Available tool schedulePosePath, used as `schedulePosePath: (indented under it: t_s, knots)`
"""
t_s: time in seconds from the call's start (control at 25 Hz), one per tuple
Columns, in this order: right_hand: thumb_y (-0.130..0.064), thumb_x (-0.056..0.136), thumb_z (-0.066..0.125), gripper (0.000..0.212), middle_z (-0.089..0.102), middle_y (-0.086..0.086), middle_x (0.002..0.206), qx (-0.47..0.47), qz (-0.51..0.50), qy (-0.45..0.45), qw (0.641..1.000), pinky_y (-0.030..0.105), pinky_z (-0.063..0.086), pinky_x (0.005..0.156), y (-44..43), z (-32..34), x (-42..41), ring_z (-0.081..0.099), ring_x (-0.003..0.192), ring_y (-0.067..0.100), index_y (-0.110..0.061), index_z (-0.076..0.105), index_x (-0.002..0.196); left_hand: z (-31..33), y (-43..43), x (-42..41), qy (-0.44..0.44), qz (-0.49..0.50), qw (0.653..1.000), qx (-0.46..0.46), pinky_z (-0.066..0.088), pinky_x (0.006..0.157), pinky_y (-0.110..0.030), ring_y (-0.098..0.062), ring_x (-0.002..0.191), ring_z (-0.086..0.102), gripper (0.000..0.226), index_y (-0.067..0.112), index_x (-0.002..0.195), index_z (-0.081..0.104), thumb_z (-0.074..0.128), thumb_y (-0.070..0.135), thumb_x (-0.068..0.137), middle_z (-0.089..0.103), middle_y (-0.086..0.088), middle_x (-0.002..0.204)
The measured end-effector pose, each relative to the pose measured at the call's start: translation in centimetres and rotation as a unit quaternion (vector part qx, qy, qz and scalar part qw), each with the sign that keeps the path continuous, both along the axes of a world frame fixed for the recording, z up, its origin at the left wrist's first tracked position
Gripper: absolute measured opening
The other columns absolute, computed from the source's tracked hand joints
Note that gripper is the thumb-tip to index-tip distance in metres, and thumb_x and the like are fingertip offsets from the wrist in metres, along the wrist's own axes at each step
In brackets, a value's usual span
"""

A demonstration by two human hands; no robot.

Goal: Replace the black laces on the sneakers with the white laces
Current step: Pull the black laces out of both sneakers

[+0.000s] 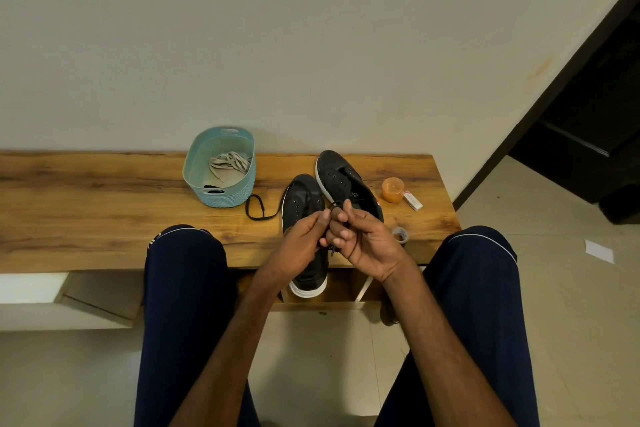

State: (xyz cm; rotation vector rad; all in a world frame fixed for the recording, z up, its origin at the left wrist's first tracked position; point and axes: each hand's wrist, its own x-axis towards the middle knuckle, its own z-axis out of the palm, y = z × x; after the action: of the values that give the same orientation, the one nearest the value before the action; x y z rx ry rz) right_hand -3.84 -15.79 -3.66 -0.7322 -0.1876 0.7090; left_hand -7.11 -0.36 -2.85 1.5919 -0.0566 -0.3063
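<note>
Two black sneakers with white soles lie on the wooden bench (104, 204): the near sneaker (303, 204) overhangs the front edge, the far sneaker (337, 177) lies behind and to its right. Both show bare eyelets. A black lace (258, 210) loops across the bench to the left of the near sneaker and runs up into my hands. My left hand (301, 239) and my right hand (363, 239) meet above the near sneaker, both pinching the black lace, which winds around my right fingers. White laces (228, 163) lie bundled in a teal basket (221, 196).
A dark lace bit lies in the basket's bottom. An orange-lidded jar (393, 190), a small white box (412, 201) and a tape roll (400, 235) sit at the bench's right end. My knees flank the sneakers. A wall stands behind, a dark doorway at right.
</note>
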Motion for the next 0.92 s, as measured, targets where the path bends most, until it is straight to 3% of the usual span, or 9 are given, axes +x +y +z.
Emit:
schedulePosePath:
  t_s: [0.12,0.16,0.32,0.44,0.52,0.6,0.72,0.8,0.92]
  knots:
    - [-0.033,0.095,0.053,0.027,0.052,0.0,0.06,-0.018,-0.011,0.032,0.999,0.03,0.056,0.073,0.0,0.2,0.1,0.053,0.054,0.012,-0.011,0.063,0.083,-1.1,0.6,0.4,-0.122,0.008,0.962,0.246,0.054,0.075,-0.036,-0.012,0.081,0.064,0.037,0.019,0.105,0.062,0.034,0.043,0.104,0.067,0.002,0.088]
    - [-0.032,0.096,0.05,0.027,0.051,-0.002,0.059,0.001,-0.016,0.052,0.999,0.028,0.055,0.07,0.2,0.2,0.0,0.051,0.051,0.01,-0.011,0.063,0.084,-1.4,0.7,0.5,-0.123,0.011,0.954,0.272,0.053,0.075,-0.038,-0.012,0.081,0.064,0.036,0.019,0.104,0.062,0.034,0.042,0.104,0.067,0.0,0.088]
    - [-0.024,0.105,0.037,0.03,0.05,-0.006,0.057,0.09,-0.127,0.116,0.981,0.025,0.053,0.062,0.7,0.4,0.5,0.045,0.045,0.005,-0.009,0.061,0.094,-1.4,0.4,0.2,-0.026,-0.051,0.988,0.143,0.041,0.057,-0.015,0.004,0.059,0.052,0.034,0.02,0.085,0.06,0.036,0.03,0.106,0.057,0.01,0.072]
    - [-0.019,0.107,0.037,0.028,0.055,-0.003,0.064,-0.055,-0.241,0.01,0.969,0.025,0.053,0.068,-0.3,0.0,1.6,0.049,0.054,0.007,-0.008,0.061,0.1,-1.8,-0.1,-0.3,-0.042,-0.119,0.971,0.203,0.04,0.066,-0.019,0.004,0.061,0.049,0.031,0.022,0.08,0.059,0.043,0.03,0.105,0.054,0.011,0.071]
    - [-0.017,0.107,0.039,0.028,0.064,0.001,0.072,-0.242,-0.259,-0.142,0.924,0.026,0.052,0.073,-0.5,-0.8,1.6,0.056,0.064,0.011,-0.006,0.063,0.101,-2.0,-0.2,-0.4,-0.067,-0.154,0.939,0.299,0.037,0.062,-0.022,0.003,0.058,0.048,0.03,0.024,0.082,0.062,0.043,0.035,0.104,0.054,0.012,0.069]
    - [-0.013,0.106,0.041,0.026,0.069,0.008,0.083,-0.405,-0.199,-0.282,0.847,0.031,0.053,0.076,-0.4,-1.7,1.2,0.064,0.076,0.017,-0.001,0.063,0.1,-1.9,-0.4,-0.6,-0.088,-0.195,0.907,0.363,0.036,0.058,-0.023,0.001,0.056,0.048,0.03,0.024,0.087,0.065,0.045,0.038,0.103,0.055,0.012,0.067]
    - [-0.019,0.104,0.046,0.025,0.065,0.012,0.086,-0.578,-0.03,-0.388,0.717,0.045,0.052,0.076,-0.4,-2.8,0.7,0.062,0.079,0.024,-0.001,0.061,0.094,-1.0,0.7,-0.5,-0.082,-0.199,0.914,0.344,0.047,0.066,-0.029,-0.005,0.071,0.059,0.023,0.031,0.086,0.066,0.049,0.037,0.101,0.063,0.01,0.079]
    - [-0.026,0.106,0.043,0.033,0.062,0.013,0.08,-0.581,0.001,-0.352,0.734,0.046,0.05,0.075,-0.6,-2.6,0.3,0.058,0.073,0.026,-0.001,0.06,0.093,-0.7,2.0,-0.1,-0.091,-0.133,0.926,0.34,0.049,0.071,-0.032,-0.005,0.078,0.06,0.023,0.039,0.082,0.06,0.049,0.035,0.101,0.063,0.012,0.082]
    - [-0.035,0.107,0.034,0.046,0.05,0.008,0.063,-0.427,0.028,-0.256,0.867,0.039,0.042,0.072,-0.4,-1.0,-0.1,0.046,0.06,0.02,-0.003,0.059,0.086,-0.5,3.1,0.4,-0.145,0.017,0.91,0.388,0.042,0.063,-0.028,-0.001,0.071,0.056,0.022,0.036,0.081,0.056,0.047,0.039,0.101,0.061,0.013,0.078]
